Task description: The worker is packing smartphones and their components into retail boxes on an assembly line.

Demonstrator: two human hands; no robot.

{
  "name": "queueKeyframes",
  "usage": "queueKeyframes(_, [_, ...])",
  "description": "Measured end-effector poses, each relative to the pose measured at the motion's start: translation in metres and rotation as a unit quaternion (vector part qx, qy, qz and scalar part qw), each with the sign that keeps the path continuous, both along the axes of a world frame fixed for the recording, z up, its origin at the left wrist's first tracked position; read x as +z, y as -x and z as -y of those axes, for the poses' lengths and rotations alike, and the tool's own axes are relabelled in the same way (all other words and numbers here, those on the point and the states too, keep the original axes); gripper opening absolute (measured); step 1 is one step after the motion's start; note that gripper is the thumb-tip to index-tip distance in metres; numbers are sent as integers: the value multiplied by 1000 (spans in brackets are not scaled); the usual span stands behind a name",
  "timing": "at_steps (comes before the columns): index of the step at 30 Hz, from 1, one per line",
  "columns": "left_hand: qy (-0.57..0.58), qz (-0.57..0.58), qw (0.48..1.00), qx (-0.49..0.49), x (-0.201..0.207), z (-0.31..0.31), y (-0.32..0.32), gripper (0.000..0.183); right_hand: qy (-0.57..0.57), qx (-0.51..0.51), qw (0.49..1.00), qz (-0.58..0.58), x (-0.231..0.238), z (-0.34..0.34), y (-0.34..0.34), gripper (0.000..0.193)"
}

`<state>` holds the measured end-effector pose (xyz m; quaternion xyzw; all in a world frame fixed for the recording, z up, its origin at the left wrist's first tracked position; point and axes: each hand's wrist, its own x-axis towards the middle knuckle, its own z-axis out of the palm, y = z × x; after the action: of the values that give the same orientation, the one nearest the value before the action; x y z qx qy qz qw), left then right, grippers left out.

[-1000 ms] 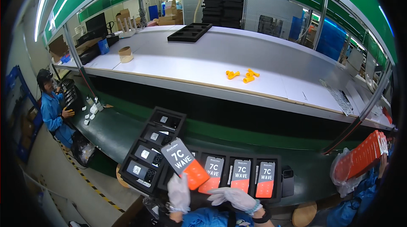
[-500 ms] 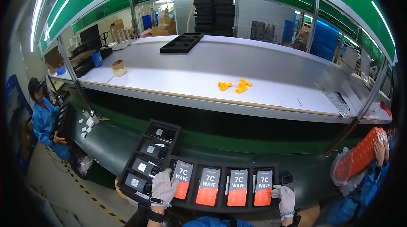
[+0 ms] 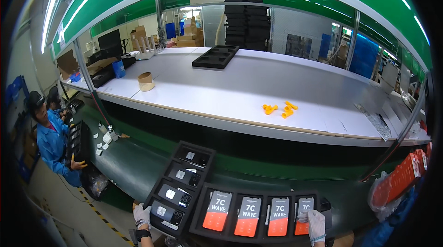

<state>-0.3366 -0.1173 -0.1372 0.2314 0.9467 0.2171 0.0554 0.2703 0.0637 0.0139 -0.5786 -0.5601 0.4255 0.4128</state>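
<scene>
A long black foam tray (image 3: 196, 221) before me holds several phones in its compartments, their fronts covered by grey-and-orange film. My gloved right hand (image 3: 315, 225) is over the rightmost phone (image 3: 303, 203), its bent fingers closed at that phone's right side and hiding part of it. Angled away on the left is a second black tray (image 3: 210, 158) with several dark phones lying back up, among them a phone (image 3: 166, 213) in the nearest compartment. My gloved left hand (image 3: 142, 214) grips this tray's near left edge, its fingers partly hidden.
Both trays rest on a green bench (image 3: 134, 166). Beyond stands a white table (image 3: 194, 94) with yellow pieces (image 3: 287, 114), a tape roll (image 3: 146, 82) and a black tray (image 3: 215, 57). A co-worker (image 3: 53, 131) holds a tray at left; orange boxes (image 3: 401, 180) stand at right.
My left hand has left the gap between the trays for the left tray's outer edge. My right hand has shifted from beside the tray onto the rightmost phone. The view has shifted.
</scene>
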Motion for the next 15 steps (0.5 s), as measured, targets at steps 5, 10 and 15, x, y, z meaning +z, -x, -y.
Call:
queueKeyframes(5, [58, -56, 996, -45, 11, 5, 2, 40, 28, 188, 978, 89, 29, 13, 69, 35])
queueKeyframes(10, [44, -60, 993, -94, 59, 5, 18, 39, 333, 509, 761, -227, 31, 57, 173, 41])
queueKeyframes(15, [45, 6, 990, -130, 131, 27, 5, 36, 554, 366, 633, -397, -43, 102, 266, 51])
